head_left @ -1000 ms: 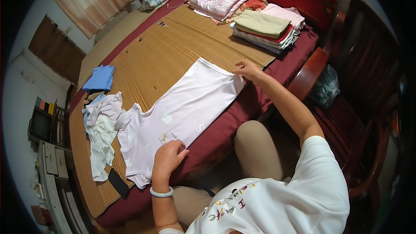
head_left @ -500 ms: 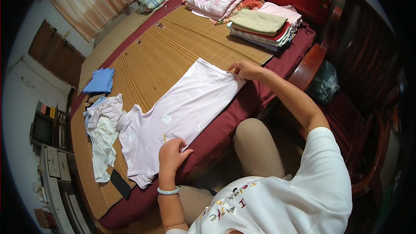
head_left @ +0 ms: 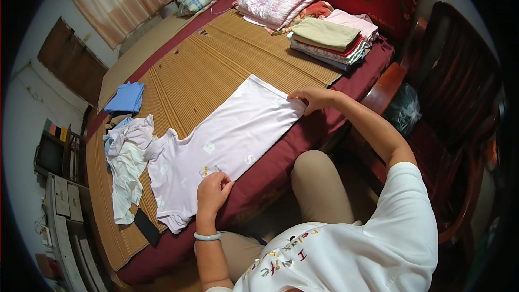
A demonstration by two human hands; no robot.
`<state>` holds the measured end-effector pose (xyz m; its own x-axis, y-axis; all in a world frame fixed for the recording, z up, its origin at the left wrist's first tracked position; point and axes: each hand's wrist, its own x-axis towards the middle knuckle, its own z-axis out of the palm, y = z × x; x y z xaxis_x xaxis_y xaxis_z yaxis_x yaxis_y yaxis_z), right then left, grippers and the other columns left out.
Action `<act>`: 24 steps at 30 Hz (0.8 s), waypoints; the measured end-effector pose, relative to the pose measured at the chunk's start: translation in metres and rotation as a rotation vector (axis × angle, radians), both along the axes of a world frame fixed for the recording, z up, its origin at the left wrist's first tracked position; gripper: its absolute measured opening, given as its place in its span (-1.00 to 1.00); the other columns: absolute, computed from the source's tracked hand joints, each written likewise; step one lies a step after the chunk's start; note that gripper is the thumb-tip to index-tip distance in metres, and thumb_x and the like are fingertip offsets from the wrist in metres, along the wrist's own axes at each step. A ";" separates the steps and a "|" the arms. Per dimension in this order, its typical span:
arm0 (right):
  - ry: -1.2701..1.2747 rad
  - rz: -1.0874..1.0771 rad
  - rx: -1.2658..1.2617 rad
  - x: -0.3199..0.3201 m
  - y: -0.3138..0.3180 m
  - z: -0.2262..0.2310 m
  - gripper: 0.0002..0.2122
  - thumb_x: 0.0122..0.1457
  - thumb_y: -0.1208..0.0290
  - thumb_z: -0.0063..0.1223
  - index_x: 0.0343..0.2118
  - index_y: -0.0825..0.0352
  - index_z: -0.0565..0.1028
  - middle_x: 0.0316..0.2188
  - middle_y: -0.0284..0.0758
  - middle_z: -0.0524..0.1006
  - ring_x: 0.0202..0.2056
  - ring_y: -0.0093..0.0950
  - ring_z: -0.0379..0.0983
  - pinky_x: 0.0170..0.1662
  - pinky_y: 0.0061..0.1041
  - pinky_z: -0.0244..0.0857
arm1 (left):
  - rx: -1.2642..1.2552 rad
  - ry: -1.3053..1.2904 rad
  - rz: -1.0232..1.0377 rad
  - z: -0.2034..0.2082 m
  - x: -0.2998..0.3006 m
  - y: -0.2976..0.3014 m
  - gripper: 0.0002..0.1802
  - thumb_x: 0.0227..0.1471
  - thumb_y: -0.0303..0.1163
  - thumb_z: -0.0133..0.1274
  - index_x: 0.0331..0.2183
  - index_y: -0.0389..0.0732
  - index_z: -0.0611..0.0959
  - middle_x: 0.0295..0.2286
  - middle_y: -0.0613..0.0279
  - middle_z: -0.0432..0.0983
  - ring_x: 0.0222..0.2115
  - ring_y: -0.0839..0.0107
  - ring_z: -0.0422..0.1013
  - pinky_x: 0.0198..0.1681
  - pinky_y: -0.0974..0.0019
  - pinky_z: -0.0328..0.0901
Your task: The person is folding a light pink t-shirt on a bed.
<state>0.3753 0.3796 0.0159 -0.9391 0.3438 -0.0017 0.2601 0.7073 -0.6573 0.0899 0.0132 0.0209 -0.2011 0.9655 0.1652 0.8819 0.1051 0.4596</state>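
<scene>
A pale pinkish-white T-shirt (head_left: 216,140) with small prints lies spread over the bed's near edge, its sleeves toward the left and its hem toward the far right. At the hem's near corner, my right hand (head_left: 314,99) is closed on the cloth, fingers on top and thumb by the edge. My left hand (head_left: 213,190), with a pale bangle at the wrist, pinches the shirt's near side edge below the prints. Part of that grip is hidden behind the hand's back.
Crumpled white clothes (head_left: 128,170) lie left of the shirt, with a folded blue garment (head_left: 125,98) beyond and a black phone-like slab (head_left: 147,227) nearer. Folded clothes (head_left: 327,35) and a pink quilt (head_left: 278,1) sit far right. A wooden chair (head_left: 386,86) stands at right.
My left thumb, apart from the fingers before, has closed against them at the shirt's edge. My right hand has shifted slightly at the hem corner. The whole view has tilted a little.
</scene>
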 end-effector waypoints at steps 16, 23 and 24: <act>0.366 -0.256 -0.249 -0.030 0.021 0.018 -0.58 0.14 0.72 0.04 0.07 0.23 0.49 -0.21 -0.38 0.54 -0.16 -0.61 0.43 -0.01 -0.60 0.33 | -0.013 -0.020 0.040 -0.002 -0.001 -0.001 -0.80 -0.16 -0.34 0.26 -0.59 -0.19 0.57 -0.63 0.23 0.45 -0.55 0.23 0.41 -0.45 0.18 0.29; 0.235 -0.173 -0.180 -0.026 0.026 0.031 -0.62 0.09 0.62 0.10 0.01 0.26 0.53 -0.28 -0.38 0.57 -0.24 -0.58 0.47 -0.17 -0.55 0.38 | -0.040 -0.009 0.072 0.002 0.004 0.006 -0.79 -0.16 -0.36 0.28 -0.55 -0.22 0.56 -0.61 0.22 0.44 -0.57 0.30 0.39 -0.46 0.26 0.28; 0.248 -0.171 -0.173 -0.028 0.026 0.031 -0.62 0.09 0.61 0.11 0.02 0.27 0.52 -0.28 -0.37 0.57 -0.25 -0.58 0.47 -0.21 -0.56 0.40 | -0.042 -0.005 0.063 0.004 0.008 0.009 -0.79 -0.16 -0.36 0.28 -0.55 -0.22 0.56 -0.61 0.22 0.44 -0.57 0.30 0.39 -0.46 0.26 0.28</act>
